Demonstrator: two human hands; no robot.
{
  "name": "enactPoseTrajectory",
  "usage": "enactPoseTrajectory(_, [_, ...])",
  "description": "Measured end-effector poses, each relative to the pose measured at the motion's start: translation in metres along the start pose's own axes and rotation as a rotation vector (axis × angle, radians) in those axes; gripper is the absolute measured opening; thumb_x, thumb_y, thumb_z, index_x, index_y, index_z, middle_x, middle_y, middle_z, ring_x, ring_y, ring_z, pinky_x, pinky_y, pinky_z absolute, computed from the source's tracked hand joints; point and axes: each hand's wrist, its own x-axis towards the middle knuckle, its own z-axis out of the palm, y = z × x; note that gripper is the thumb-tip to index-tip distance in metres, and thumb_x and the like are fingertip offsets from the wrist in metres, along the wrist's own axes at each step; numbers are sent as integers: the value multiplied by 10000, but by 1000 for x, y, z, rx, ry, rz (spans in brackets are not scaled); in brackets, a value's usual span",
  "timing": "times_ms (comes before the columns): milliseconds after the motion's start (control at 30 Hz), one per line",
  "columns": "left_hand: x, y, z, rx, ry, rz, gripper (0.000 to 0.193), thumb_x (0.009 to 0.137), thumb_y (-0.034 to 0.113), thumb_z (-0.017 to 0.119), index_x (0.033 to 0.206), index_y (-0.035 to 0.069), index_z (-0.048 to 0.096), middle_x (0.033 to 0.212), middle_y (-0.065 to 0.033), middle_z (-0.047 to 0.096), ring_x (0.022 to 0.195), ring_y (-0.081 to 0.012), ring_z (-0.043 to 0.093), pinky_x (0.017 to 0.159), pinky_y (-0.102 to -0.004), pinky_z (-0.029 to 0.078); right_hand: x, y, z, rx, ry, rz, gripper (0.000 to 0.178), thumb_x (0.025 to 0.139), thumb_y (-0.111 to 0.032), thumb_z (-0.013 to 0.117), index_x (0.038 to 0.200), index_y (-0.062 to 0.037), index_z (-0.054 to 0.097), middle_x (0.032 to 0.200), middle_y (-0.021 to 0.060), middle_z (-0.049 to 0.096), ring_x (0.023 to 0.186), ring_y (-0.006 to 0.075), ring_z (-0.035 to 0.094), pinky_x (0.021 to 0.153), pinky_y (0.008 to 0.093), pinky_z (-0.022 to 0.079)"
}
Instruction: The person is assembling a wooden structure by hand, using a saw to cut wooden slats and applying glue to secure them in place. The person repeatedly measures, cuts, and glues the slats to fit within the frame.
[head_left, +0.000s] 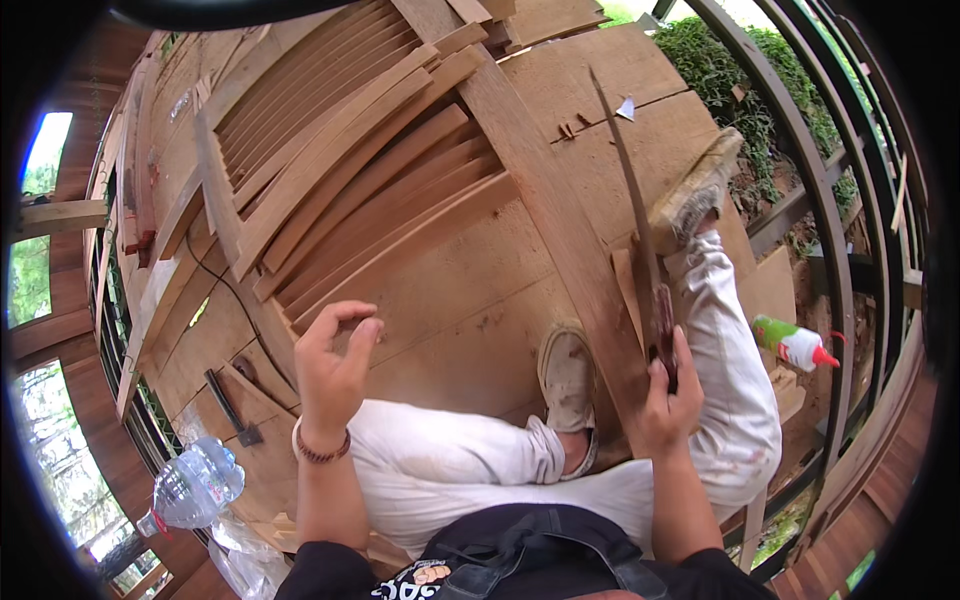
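My right hand (673, 398) is wrapped round the reddish-brown handle of a handsaw (634, 185). Its long, narrow blade points up and away, seen nearly edge-on beside my right leg. My left hand (337, 365) is raised over the boards near my left knee, fingers loosely bent, thumb and forefinger a little apart, nothing visible between them. Just beyond it lies a wooden louvred frame (540, 200), with many slats (390, 205) across it. One long side rail of the frame runs between my feet.
To the left, a hammer (232, 408) lies on the plank floor, near a dark cord (250, 320). A large clear plastic bottle (198, 485) is at lower left. On the right are a green-and-white glue bottle (797, 343) with a red tip and a metal railing (800, 160).
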Motion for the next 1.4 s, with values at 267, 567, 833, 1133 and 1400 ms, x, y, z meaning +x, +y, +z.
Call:
enactPoseTrajectory(267, [28, -6, -1, -80, 23, 75, 154, 932, 18, 649, 1064, -58, 673, 968, -113, 704, 931, -184, 671, 850, -299, 518, 16, 6, 28, 86, 102, 37, 451, 987, 14, 574, 1427, 99, 527, 1293, 225, 670, 1045, 250, 705, 904, 330, 552])
enactPoseTrajectory(567, [38, -16, 19, 159, -101, 231, 242, 893, 42, 696, 1127, -17, 675, 1079, -161, 703, 981, -261, 684, 878, -339, 528, 33, 6, 40, -152, 81, -100, 491, 949, 34, 589, 1439, 13, 555, 1174, 216, 684, 1009, 338, 690, 893, 396, 534])
enactPoseTrajectory(833, [99, 21, 87, 572, 88, 700, 430, 991, 273, 642, 1327, 9, 599, 1360, -221, 619, 1333, -392, 543, 1135, -454, 413, 43, 20, 54, -177, 100, -117, 497, 980, -30, 574, 1475, -64, 542, 1166, 228, 681, 1005, 403, 654, 884, 434, 522])
enactPoseTrajectory(1133, [158, -32, 135, 1043, 313, 511, 690, 1068, 589, 335, 1526, 94, 483, 1646, -129, 361, 1557, -300, 255, 1263, -558, 185, 46, 25, 57, -90, 130, -87, 485, 1002, -105, 555, 1486, -79, 520, 1249, 254, 679, 1093, 437, 664, 937, 476, 516])
enactPoseTrajectory(1400, [154, -33, 138, 992, 234, 523, 758, 1046, 648, 311, 1578, 117, 411, 1681, -119, 306, 1568, -272, 237, 1278, -530, 163, 48, 34, 58, -124, 140, -126, 480, 990, -119, 558, 1468, -85, 536, 1142, 213, 703, 1040, 414, 672, 894, 493, 523])
